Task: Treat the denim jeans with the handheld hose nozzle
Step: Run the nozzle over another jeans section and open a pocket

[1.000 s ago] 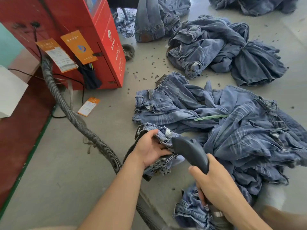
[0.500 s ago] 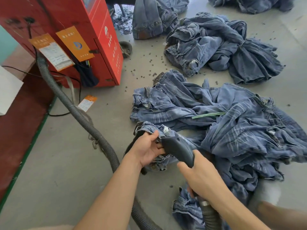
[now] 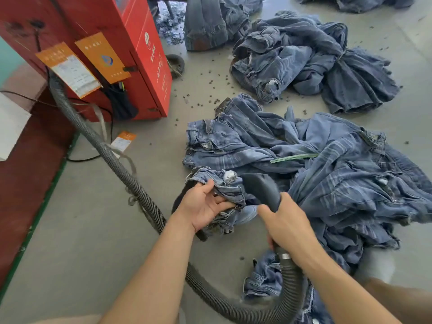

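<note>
Left hand (image 3: 205, 208): fingers clamped on bunched jeans (image 3: 228, 191). Right hand (image 3: 288, 226): fingers wrapped round hose nozzle (image 3: 261, 189), tip touching denim. Floor (image 3: 93, 230).

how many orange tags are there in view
3. Two orange tags hang on the red machine: the left one and the right one. A third lies on the floor beside the hose. Others may be hidden.

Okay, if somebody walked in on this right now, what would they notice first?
Probably the two hands low in the middle: the left hand bunching a jeans waistband, the right hand aiming a dark hose nozzle at it. Then the red machine upper left, and jeans piles across the floor at right.
</note>
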Demonstrator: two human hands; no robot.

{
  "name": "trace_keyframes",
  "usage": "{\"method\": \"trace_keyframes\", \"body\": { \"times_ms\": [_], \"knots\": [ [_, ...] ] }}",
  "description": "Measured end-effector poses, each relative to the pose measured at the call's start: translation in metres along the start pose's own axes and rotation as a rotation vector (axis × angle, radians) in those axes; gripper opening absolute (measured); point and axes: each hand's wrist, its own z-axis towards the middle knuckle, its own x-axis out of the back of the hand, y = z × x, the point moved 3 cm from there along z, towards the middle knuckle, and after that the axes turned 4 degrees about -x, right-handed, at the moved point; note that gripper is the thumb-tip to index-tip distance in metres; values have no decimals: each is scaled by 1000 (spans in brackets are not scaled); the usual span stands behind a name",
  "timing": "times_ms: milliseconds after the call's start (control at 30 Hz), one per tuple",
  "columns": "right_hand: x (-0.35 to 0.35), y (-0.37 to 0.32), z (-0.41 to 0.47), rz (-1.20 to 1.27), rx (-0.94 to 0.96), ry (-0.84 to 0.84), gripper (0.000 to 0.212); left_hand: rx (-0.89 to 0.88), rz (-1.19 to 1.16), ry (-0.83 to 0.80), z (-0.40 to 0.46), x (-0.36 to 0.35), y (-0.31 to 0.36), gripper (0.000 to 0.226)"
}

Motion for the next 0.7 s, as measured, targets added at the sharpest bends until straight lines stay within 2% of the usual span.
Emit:
{"method": "trace_keyframes", "body": {
  "times_ms": [67,133,233,333,467,600,633,700],
  "knots": [
    [12,10,-2,187,-50,12,19,-11,-66,23,3,5,3,52],
    [16,19,-15,325,-100,-53,26,-24,-117,64,7,9,4,52],
    [-1,17,-25,307,-94,-187,17,-31,-124,120,11,8,0,40],
    [-16,3,-6,247,-36,-166,15,-17,-13,148,8,6,-2,23],
    [4,8,15,446,-149,-68,15,-14,-33,190,4,10,1,26],
    [7,25,-8,481,-182,-167,16,-23,-91,242,8,13,8,27],
    [4,28,-12,482,-189,-195,16,-8,-43,251,9,13,7,25],
    [-4,34,-15,492,-216,-204,16,43,151,287,12,13,3,5]
  ]
}}
